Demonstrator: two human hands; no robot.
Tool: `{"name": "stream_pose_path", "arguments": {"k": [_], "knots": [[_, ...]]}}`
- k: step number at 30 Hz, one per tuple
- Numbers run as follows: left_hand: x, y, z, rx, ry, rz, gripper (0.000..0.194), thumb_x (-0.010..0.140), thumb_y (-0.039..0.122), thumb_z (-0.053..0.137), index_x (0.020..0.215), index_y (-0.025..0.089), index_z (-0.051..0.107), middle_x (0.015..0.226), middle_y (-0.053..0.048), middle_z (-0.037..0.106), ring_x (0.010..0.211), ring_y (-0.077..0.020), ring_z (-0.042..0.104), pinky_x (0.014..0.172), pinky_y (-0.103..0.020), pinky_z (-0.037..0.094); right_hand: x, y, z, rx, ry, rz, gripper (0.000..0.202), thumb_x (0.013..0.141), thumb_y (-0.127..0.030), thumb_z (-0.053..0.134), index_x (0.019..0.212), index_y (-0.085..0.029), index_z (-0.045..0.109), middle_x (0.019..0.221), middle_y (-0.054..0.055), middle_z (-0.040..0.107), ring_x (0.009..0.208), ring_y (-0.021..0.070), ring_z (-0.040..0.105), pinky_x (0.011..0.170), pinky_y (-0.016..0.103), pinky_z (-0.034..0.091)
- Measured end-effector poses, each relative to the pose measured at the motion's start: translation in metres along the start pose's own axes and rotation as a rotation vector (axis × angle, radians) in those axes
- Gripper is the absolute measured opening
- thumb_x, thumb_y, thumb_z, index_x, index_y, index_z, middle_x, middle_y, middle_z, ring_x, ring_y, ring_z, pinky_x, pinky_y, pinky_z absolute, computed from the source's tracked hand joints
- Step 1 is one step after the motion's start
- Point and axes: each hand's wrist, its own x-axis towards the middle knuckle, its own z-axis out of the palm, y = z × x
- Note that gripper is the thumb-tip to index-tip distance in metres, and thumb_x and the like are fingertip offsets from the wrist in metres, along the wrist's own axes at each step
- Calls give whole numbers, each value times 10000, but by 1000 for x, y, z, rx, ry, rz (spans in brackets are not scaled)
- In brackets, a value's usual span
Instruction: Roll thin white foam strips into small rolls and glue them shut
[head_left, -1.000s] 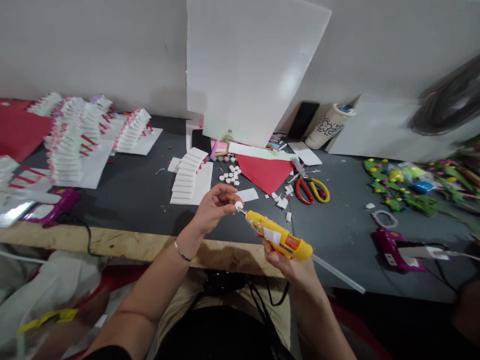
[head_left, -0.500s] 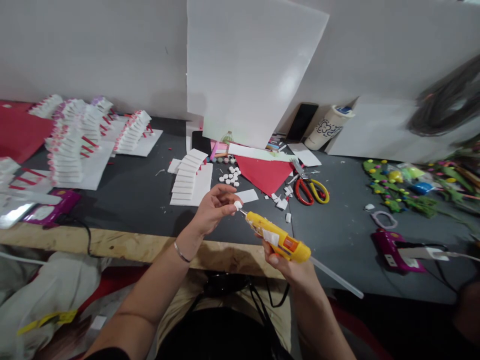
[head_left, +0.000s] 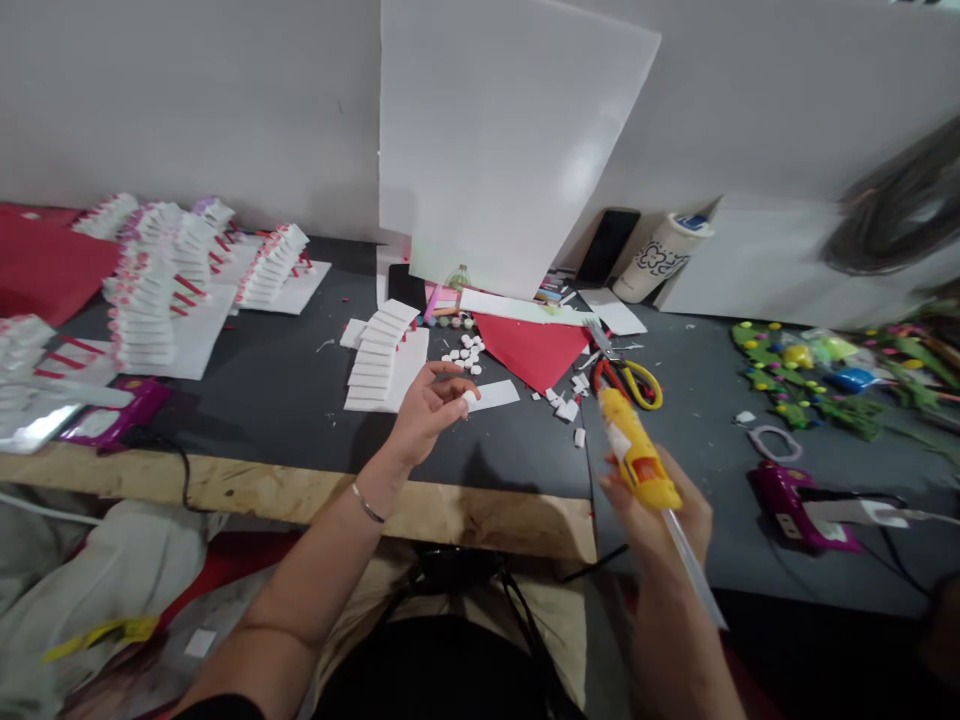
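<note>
My left hand pinches a small white piece between thumb and fingertips, above the grey tabletop. My right hand is wrapped round a yellow glue gun, its nozzle end pointing away toward the scissors; a clear glue stick sticks out of its back. Beyond my left hand stands a stepped row of white strips on a white card base. A cluster of small white pieces lies behind the held one, and a white paper strip is just beside it.
Red-and-yellow-handled pliers or scissors lie beside red paper and white scraps. Several finished-looking stepped white models stand at left. Purple power strips with cords, a cup, a phone and green decorations surround the workspace.
My right hand has moved the glue gun right, away from the small white piece, and turned its nozzle forward. My left hand stays in nearly the same place, holding the piece.
</note>
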Motion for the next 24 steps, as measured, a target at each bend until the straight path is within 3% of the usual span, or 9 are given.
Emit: {"name": "stream_pose_path", "arguments": {"k": [5,11,15,19,24], "knots": [[2,-3,0,141,30,4,432,704,248,756,1024,203,468,822,0,678,624,-73,525,567,-205,390,24,52,-16,-511,15,-34,636,818,-690,515,1113,-144,654,894,131,672,797,270,615,694,367,482],[4,-9,-1,338,46,84,388,714,191,678,1017,205,436,829,3,680,621,-71,503,540,-198,334,31,108,-18,-639,10,119,820,792,-802,391,1148,-109,647,918,172,654,856,323,608,751,443,495],[3,-16,-4,517,57,174,369,746,191,634,1067,207,452,885,-10,693,630,-75,525,602,-214,404,27,122,-19,-607,-31,136,849,770,-820,417,1172,-105,637,906,170,638,852,319,596,762,461,506],[0,-21,-6,805,21,263,364,788,167,596,1135,206,493,935,-17,696,661,-83,569,685,-236,470,22,126,-25,-519,-76,78,835,771,-803,457,1216,-116,619,1035,189,616,923,311,590,843,503,509],[-3,-26,-8,1230,-154,381,309,819,139,562,1123,198,550,947,-21,696,696,-107,623,677,-240,502,17,118,-37,-446,95,63,732,796,-698,550,1267,-139,596,1258,210,519,1106,343,540,836,525,526]]}}
